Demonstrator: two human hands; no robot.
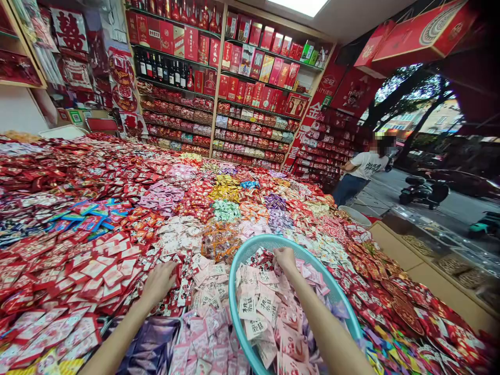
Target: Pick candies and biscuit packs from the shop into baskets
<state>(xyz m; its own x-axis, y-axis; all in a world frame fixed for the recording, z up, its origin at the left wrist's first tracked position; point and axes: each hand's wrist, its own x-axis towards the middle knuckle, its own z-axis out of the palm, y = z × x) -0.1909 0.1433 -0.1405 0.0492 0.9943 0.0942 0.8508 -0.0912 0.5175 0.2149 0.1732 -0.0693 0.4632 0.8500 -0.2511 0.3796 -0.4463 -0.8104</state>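
Note:
A turquoise plastic basket rests tilted on the heaped sweets at the lower centre. Inside it lie cream packets with black writing, pink packets and a few dark red-and-white packets. My right hand reaches in at the far side of the basket, fingers bent down against the dark red-and-white packets. To the left of the basket, my left hand is over a heap of red, white and black packets. Its fingers curl downward, and their tips are partly hidden.
Piles of wrapped sweets cover the wide display, including blue packets and gold ones. Shelves of red boxes and bottles stand behind. At right are glass-topped bins, a person in a white shirt and a parked scooter.

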